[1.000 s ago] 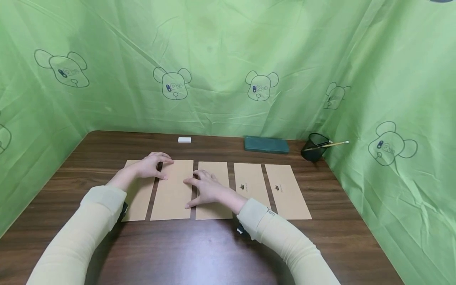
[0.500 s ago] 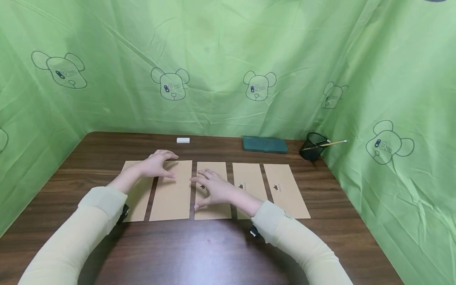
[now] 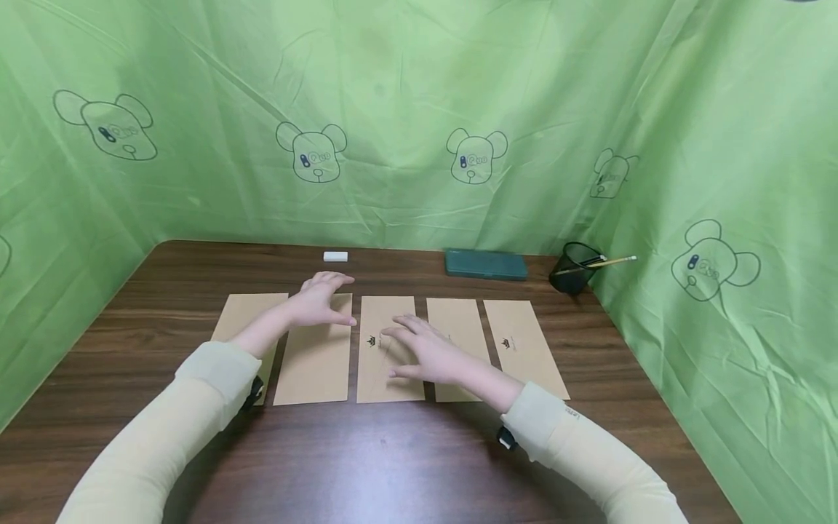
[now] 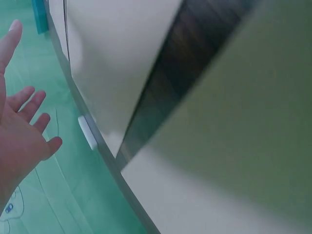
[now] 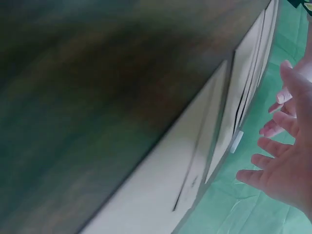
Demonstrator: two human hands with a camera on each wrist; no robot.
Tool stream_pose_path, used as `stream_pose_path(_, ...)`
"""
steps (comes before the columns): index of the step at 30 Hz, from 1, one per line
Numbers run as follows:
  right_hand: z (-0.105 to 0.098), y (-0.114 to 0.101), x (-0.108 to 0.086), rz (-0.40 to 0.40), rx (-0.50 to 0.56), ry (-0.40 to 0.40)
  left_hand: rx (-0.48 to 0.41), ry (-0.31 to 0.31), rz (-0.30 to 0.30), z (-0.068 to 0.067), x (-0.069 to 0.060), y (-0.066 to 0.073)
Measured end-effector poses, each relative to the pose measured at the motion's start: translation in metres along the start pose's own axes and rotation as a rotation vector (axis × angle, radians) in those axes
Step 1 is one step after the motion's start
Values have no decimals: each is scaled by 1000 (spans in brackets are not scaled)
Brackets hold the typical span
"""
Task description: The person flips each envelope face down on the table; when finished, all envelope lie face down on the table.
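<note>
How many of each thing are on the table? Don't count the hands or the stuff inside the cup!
Brown paper rectangles: 5
White block: 1
Dark green case: 1
Black cup: 1
Total: 8

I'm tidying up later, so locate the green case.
In the head view, the green case lies near the far edge of the table, right of centre, just left of the black cup.
</note>
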State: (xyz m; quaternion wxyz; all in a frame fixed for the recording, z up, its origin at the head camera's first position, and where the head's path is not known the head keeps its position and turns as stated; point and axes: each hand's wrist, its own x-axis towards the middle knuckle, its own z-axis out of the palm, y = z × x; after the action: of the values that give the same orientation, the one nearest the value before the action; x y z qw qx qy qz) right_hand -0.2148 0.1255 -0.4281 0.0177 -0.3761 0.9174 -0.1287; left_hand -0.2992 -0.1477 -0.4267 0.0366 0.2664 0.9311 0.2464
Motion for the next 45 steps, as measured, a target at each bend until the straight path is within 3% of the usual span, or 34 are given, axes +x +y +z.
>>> stream_pose_path(4, 3, 3, -12, 11, -8, -20, -23, -24, 6, 7, 5, 4)
stream_pose_path(8, 4, 4, -22, 77, -1, -88, -31, -57, 22, 15, 10, 3)
stream_pose_path(16, 6, 9, -33, 134, 22, -143, 37, -92, 44, 27, 17, -1)
stream_pose_path(30, 9, 17, -33, 129, 5, -146, 11, -123, 98, 25, 25, -2)
stream_pose_path(37, 9, 14, -31, 128, -2, -135, -3, -138, 93, 24, 30, -8)
stream_pose_path(45, 10, 14, -30, 133, 6, -137, -26, -113, 124, 23, 32, -9)
